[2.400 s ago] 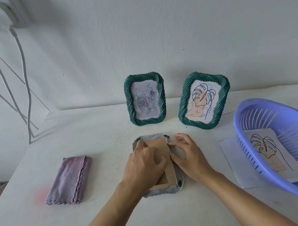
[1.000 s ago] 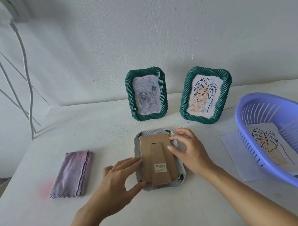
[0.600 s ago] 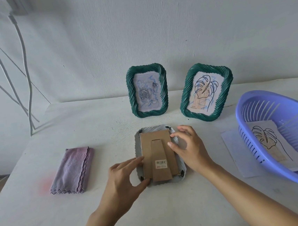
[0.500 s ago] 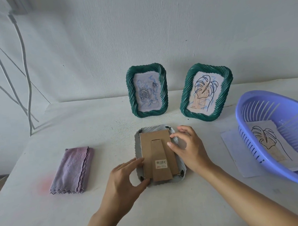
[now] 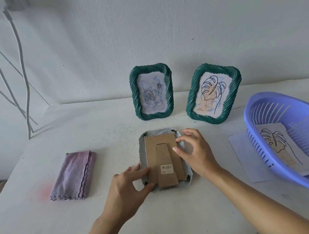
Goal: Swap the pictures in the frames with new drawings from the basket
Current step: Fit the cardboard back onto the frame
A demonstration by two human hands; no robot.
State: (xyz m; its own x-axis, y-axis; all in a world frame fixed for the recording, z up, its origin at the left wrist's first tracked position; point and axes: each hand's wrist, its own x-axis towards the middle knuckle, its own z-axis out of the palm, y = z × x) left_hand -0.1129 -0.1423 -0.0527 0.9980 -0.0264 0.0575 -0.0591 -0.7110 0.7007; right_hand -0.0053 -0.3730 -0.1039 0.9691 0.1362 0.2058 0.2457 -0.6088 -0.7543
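We have the face-down frame (image 5: 165,160) lying on the table (image 5: 178,218) between our hands, our left hand (image 5: 127,190) pinching its seven o'clock corner while our right hand (image 5: 196,153), fingers loosely spread, touches its two o'clock edge and cardboard back.

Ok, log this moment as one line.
stage: face-down frame on table, backing on | left hand: at lower-left corner | right hand: on right edge | basket: one drawing inside
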